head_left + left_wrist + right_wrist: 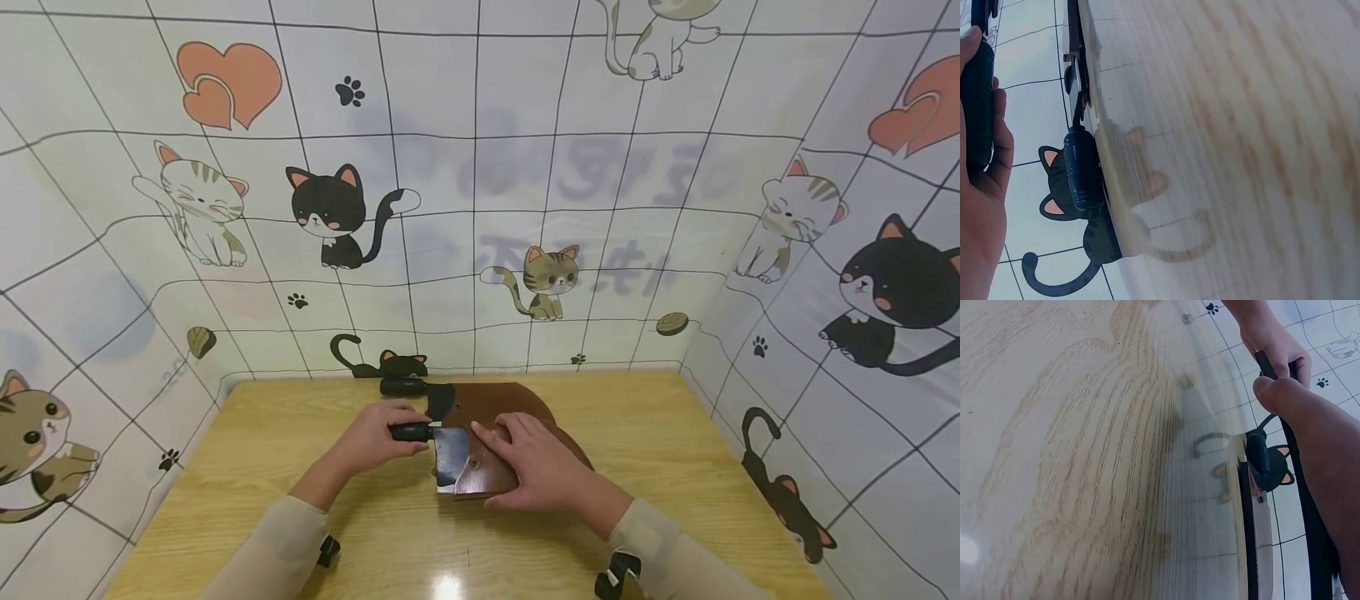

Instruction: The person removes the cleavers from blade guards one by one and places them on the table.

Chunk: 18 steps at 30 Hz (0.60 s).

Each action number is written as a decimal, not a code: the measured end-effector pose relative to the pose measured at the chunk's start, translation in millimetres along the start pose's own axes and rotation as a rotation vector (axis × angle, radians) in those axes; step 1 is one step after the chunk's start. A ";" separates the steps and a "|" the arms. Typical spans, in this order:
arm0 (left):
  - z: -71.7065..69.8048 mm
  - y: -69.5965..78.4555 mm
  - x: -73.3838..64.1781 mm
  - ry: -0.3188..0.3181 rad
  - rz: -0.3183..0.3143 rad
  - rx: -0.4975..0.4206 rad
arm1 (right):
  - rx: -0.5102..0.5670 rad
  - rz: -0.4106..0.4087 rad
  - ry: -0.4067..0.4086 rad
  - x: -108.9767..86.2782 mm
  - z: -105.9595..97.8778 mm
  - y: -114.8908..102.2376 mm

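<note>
My left hand (378,435) grips the black handle (411,432) of a cleaver (451,457). Part of its broad metal blade shows beside the handle; a brown leather sheath (487,477) with a snap stud covers the rest. Over the sheath lies my right hand (551,467), holding it with the thumb on the near face. In the right wrist view the held sheath (1302,487) appears edge-on, above the tabletop. Behind, on the table, a second cleaver with a black handle (402,387) lies in a larger brown sheath (487,402), partly hidden by the right hand.
A glossy light wood table (360,517) spreads under both hands. White grid-patterned sheeting (450,183) with cartoon cats stands along its back and sides. Black straps (618,575) sit at the wrists.
</note>
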<state>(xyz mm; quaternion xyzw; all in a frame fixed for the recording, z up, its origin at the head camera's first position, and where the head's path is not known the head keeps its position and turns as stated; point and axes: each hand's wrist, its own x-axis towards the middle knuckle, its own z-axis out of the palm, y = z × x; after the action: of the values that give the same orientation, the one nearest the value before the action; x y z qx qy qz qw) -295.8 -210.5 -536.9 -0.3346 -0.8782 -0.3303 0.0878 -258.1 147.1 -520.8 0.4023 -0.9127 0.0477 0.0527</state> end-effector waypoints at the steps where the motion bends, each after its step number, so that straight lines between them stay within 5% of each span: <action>1: 0.4 -0.5 -0.1 0.001 0.000 0.000 | 0.002 0.000 0.000 -0.2 -0.2 0.0; 18: -2.8 4.8 -0.6 -0.010 -0.038 -0.015 | -0.018 -0.001 0.007 -1.9 -0.3 2.0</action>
<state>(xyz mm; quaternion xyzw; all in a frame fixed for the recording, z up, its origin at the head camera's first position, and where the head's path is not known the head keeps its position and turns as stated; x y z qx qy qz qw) -292.3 -209.9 -532.5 -0.3201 -0.8823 -0.3370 0.0747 -258.3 149.9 -520.8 0.4020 -0.9128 0.0410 0.0594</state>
